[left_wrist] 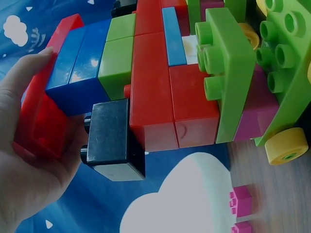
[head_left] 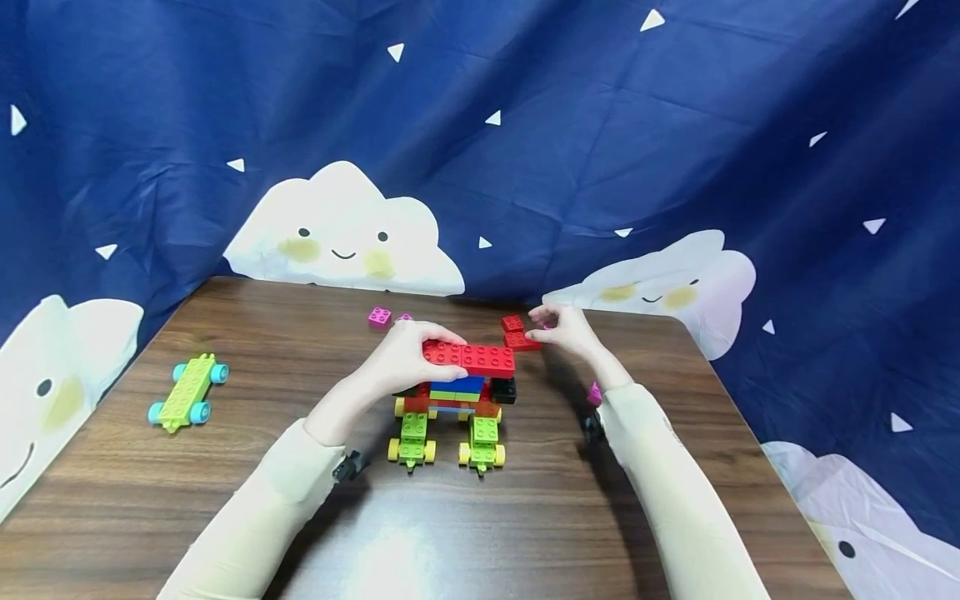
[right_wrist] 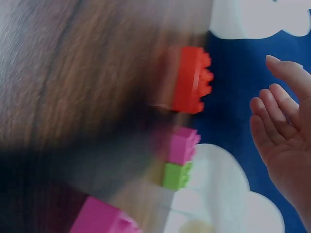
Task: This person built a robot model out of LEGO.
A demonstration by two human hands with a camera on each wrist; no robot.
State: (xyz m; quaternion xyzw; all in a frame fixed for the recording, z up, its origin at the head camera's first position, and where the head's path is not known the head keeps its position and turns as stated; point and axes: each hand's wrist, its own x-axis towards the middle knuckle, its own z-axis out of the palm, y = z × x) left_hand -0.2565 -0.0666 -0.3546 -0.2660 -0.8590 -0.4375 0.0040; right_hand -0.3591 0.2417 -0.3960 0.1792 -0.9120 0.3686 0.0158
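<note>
My left hand (head_left: 405,357) grips the left end of a row of red bricks (head_left: 489,360) on top of a built block model, thumb on the near side and fingers beyond. In the left wrist view, blue bricks (left_wrist: 80,68), lime bricks (left_wrist: 116,63) and more red bricks (left_wrist: 153,92) are stacked beneath it, with a black brick (left_wrist: 114,138) jutting out at the side. Lime wheeled bases (head_left: 412,429) with yellow wheels carry the model. Holding nothing, my right hand (head_left: 566,332) hovers with relaxed fingers beside loose red bricks (head_left: 520,340) at the back.
A lime wheeled base (head_left: 189,392) with blue wheels lies at the table's left. Pink bricks (head_left: 379,317) are at the back. The right wrist view has a pink brick (right_wrist: 182,145), a green brick (right_wrist: 177,175) and a nearer pink brick (right_wrist: 102,216). A blue curtain (head_left: 525,167) hangs behind.
</note>
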